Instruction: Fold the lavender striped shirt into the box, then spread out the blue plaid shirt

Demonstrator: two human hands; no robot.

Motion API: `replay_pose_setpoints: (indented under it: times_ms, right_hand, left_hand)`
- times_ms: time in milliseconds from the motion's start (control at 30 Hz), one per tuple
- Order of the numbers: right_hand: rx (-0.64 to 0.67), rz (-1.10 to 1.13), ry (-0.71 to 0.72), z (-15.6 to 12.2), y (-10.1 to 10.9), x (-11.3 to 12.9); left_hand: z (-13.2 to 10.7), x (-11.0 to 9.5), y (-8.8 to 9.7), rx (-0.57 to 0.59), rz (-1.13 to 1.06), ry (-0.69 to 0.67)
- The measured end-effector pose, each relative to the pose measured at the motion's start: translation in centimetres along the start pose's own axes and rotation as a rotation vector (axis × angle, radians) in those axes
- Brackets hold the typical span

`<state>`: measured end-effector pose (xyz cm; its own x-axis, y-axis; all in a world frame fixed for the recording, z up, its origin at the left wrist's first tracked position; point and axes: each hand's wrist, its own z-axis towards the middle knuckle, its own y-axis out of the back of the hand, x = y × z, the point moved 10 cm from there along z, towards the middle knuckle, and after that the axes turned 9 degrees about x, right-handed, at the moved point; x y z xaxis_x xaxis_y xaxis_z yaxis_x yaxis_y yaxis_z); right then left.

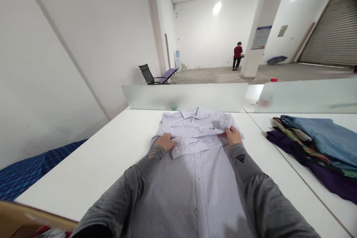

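Observation:
A pale striped button-up shirt lies front up on the white table, its collar at the far end. Both sleeves are laid across the chest, one above the other, with cuffs at opposite sides. At the left edge of the chest, my left hand has its fingers closed on the shirt's sleeve cloth. Across from it, my right hand pinches the sleeve near the cuff on the right. The lower part of the shirt runs toward me between my forearms.
Folded clothes, denim blue and purple among them, are piled on the right. A frosted divider borders the table's far edge. Blue patterned cloth and a cardboard box are at left. One person stands far back.

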<state>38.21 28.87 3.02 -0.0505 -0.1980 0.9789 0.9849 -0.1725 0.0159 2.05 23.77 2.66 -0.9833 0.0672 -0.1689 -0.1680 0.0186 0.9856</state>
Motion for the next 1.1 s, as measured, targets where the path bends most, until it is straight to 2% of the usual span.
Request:
replay_pose_setpoints:
  times_ms: [100,167,267,367,433,500,600,667,767,867,1000,1100]
  right_hand:
    - [0.042,0.364,0.048,0.2,-0.7,1.2]
    - [0.051,0.554,0.006,0.1,-0.9,0.9]
    - [-0.019,0.548,-0.164,-0.7,-0.3,-1.6]
    - [-0.046,0.505,-0.231,-1.2,0.0,-3.1]
    - [-0.044,0.502,-0.239,-1.3,-0.1,-3.3]
    - [-0.028,0.517,-0.23,-1.2,-0.5,-2.8]
    - [0.08,0.633,-0.132,-1.0,-1.6,-0.6]
    - [0.156,0.704,-0.04,-1.0,-2.0,1.0]
    - [0.203,0.68,0.014,-1.1,-1.9,1.9]
    - [0.205,0.638,0.018,-1.2,-1.5,1.5]
    - [0.149,0.562,0.056,-0.8,-0.4,1.0]
    - [0.064,0.259,-0.055,-0.6,0.8,-0.4]
  left_hand:
    - [1.0,0.7,0.6,-0.034,-0.009,0.052]
    - [1.4,1.5,1.3,-0.069,-0.009,0.096]
    - [1.4,2.5,2.2,-0.085,-0.002,0.147]
    - [0.6,2.2,3.6,-0.154,0.019,0.165]
    - [-0.1,0.6,4.6,-0.238,0.071,0.099]
    - [-0.3,-2.1,5.0,-0.298,0.151,-0.031]
    - [0.4,-5.6,4.0,-0.293,0.235,-0.195]
    - [1.5,-6.3,3.3,-0.271,0.246,-0.214]
    - [3.0,-5.1,3.1,-0.264,0.241,-0.146]
    - [3.6,-2.0,4.4,-0.292,0.234,-0.023]
    - [2.1,1.7,6.1,-0.354,0.245,0.084]
    - [0.6,2.7,5.3,-0.321,0.268,0.03]
